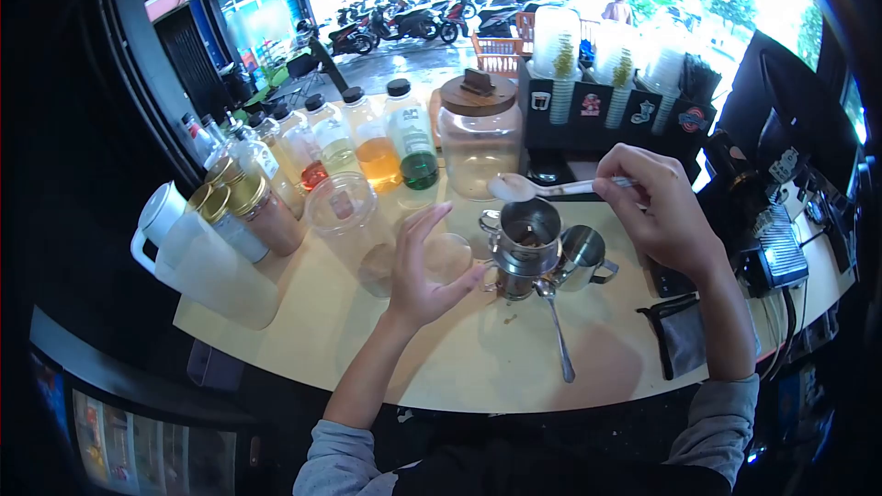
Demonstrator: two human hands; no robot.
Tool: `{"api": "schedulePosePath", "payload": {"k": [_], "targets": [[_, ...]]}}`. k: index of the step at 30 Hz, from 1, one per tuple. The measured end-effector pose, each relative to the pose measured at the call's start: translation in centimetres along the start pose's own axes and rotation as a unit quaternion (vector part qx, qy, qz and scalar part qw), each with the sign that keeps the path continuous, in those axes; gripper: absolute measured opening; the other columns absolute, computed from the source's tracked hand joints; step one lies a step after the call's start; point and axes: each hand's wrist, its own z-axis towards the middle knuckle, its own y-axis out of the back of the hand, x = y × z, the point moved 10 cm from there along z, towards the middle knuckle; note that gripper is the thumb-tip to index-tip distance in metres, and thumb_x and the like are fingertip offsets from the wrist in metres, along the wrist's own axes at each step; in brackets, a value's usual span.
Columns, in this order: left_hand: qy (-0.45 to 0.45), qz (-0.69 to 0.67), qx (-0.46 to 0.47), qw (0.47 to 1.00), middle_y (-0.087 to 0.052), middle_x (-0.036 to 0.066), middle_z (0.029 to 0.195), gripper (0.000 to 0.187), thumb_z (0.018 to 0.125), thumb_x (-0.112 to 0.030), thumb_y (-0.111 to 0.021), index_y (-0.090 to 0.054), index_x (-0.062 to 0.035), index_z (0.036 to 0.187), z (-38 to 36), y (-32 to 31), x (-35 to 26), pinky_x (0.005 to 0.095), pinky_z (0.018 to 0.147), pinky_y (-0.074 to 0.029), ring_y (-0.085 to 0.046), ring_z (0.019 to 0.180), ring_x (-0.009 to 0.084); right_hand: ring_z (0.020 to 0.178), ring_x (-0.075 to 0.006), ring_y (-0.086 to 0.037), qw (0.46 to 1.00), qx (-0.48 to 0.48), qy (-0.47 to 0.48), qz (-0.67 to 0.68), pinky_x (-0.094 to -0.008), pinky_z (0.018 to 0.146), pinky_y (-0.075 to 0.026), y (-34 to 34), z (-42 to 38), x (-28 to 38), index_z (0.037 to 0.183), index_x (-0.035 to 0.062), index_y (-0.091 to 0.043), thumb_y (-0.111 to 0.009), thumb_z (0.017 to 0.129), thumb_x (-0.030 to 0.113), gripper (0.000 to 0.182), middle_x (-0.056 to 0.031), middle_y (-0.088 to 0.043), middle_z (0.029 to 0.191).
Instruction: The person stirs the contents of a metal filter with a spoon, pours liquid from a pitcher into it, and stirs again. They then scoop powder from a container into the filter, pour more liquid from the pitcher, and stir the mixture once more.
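My right hand (657, 207) grips the handle of a light spoon (516, 187), whose bowl is above and to the left of a metal dripper (531, 225). Dark bits show inside the dripper, which sits on a metal cup (513, 287). My left hand (423, 276) has its fingers spread and holds nothing; its thumb points at the dripper's left side. Behind this hand are a round clear container (448, 257) and a large clear tub (344, 216). To the dripper's right stands a small metal pitcher (581, 255). A metal spoon (560, 340) lies in front.
Bottles of coloured liquid (377, 161) and a lidded glass jar (480, 142) line the back. White jugs (216, 266) stand left. A black cup holder (602, 110) is behind right, with a dark cloth (675, 335) near the right front edge.
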Motion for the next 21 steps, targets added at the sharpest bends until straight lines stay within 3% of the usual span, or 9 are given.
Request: {"api": "schedulePosePath", "payload": {"k": [3, 4, 5, 7, 8, 11, 12, 15, 21], "targets": [[-0.052, 0.019, -0.141, 0.988, -0.046, 0.017, 0.124, 0.073, 0.073, -0.026, -0.076, -0.039, 0.0007, 0.13, -3.0, 4.7, 0.8, 0.0431, 0.101, -0.036, -0.046, 0.116, 0.0309, 0.067, -0.0284, -0.06, 0.999, 0.012, -0.026, 0.019, -0.0356, 0.062, -0.047, -1.7, 2.2, 0.8, 0.084, -0.0016, -0.051, -0.059, 0.087, 0.008, 0.013, -0.014, -0.057, 0.074], [-0.07, 0.031, -0.224, 0.972, -0.045, 0.017, 0.121, 0.069, 0.075, -0.024, -0.073, -0.038, 0.0014, 0.129, -4.4, 6.9, 1.1, 0.0429, 0.1, -0.036, -0.046, 0.114, 0.0306, 0.061, -0.0201, -0.05, 0.998, -0.025, 0.022, 0.047, -0.0316, 0.057, -0.04, -2.3, 3.0, 1.9, 0.085, -0.0009, -0.051, -0.058, 0.088, 0.007, 0.01, -0.0103, -0.052, 0.069], [-0.069, 0.036, -0.226, 0.971, -0.045, 0.017, 0.121, 0.069, 0.075, -0.024, -0.073, -0.038, 0.0014, 0.129, -4.9, 7.8, 1.7, 0.0429, 0.1, -0.036, -0.046, 0.114, 0.0306, 0.055, -0.0119, -0.04, 0.993, -0.061, 0.07, 0.076, -0.0277, 0.051, -0.032, -2.7, 3.8, 3.0, 0.085, -0.0002, -0.052, -0.058, 0.088, 0.005, 0.008, -0.0066, -0.047, 0.065], [-0.034, 0.085, -0.303, 0.948, -0.04, 0.016, 0.126, 0.07, 0.082, -0.028, -0.065, -0.029, 0.0007, 0.135, -6.9, 10.8, 3.5, 0.0426, 0.1, -0.034, -0.04, 0.121, 0.0278, 0.055, -0.0161, -0.042, 0.987, -0.062, 0.107, 0.102, -0.0302, 0.052, -0.034, -4.7, 5.9, 4.8, 0.087, -0.0004, -0.053, -0.057, 0.088, 0.006, 0.007, -0.0076, -0.047, 0.063], [0.018, 0.062, -0.32, 0.945, -0.036, 0.016, 0.127, 0.087, 0.073, -0.04, -0.073, -0.027, 0.001, 0.135, -7.8, 11.8, 5.6, 0.042, 0.098, -0.036, -0.039, 0.12, 0.0284, 0.056, -0.019, -0.046, 0.986, -0.043, 0.131, 0.097, -0.0324, 0.053, -0.037, -6.1, 7.1, 5.9, 0.087, -0.0006, -0.054, -0.058, 0.088, 0.007, 0.008, -0.0091, -0.05, 0.064], [0.116, 0.033, -0.268, 0.956, -0.037, 0.015, 0.13, 0.101, 0.066, -0.049, -0.078, -0.026, 0.0, 0.137, -9.4, 12.1, 9.7, 0.0425, 0.098, -0.035, -0.039, 0.122, 0.0285, 0.061, -0.0244, -0.055, 0.983, -0.001, 0.173, 0.066, -0.0356, 0.058, -0.043, -10.7, 10.5, 8.5, 0.089, -0.0011, -0.059, -0.06, 0.086, 0.01, 0.011, -0.0123, -0.057, 0.068], [0.157, 0.042, -0.229, 0.96, -0.037, 0.015, 0.131, 0.113, 0.056, -0.05, -0.085, -0.025, -0.0016, 0.139, -10.4, 11.5, 11.5, 0.0428, 0.099, -0.035, -0.039, 0.123, 0.0287, 0.065, -0.0268, -0.06, 0.981, 0.018, 0.19, 0.035, -0.0367, 0.061, -0.046, -12.4, 11.5, 9.3, 0.09, -0.0013, -0.062, -0.061, 0.084, 0.011, 0.013, -0.014, -0.062, 0.071], [0.229, 0.024, -0.137, 0.964, -0.039, 0.015, 0.13, 0.115, 0.052, -0.041, -0.089, -0.025, -0.0016, 0.14, -10.1, 9.4, 12.3, 0.0427, 0.1, -0.035, -0.041, 0.122, 0.0297, 0.073, -0.026, -0.066, 0.976, 0.153, 0.155, -0.003, -0.036, 0.069, -0.051, -18.1, 14.3, 10.1, 0.088, -0.0006, -0.068, -0.063, 0.081, 0.012, 0.015, -0.0162, -0.067, 0.077], [0.25, 0.062, -0.074, 0.963, -0.037, 0.017, 0.133, 0.117, 0.053, -0.032, -0.09, -0.021, -0.0027, 0.142, -10.2, 8.0, 12.9, 0.0452, 0.103, -0.036, -0.04, 0.123, 0.0328, 0.073, -0.0242, -0.065, 0.924, 0.331, 0.191, -0.017, -0.0341, 0.069, -0.051, -23.9, 15.6, 12.5, 0.08, -0.0012, -0.07, -0.065, 0.076, 0.012, 0.014, -0.0155, -0.067, 0.078]]}}
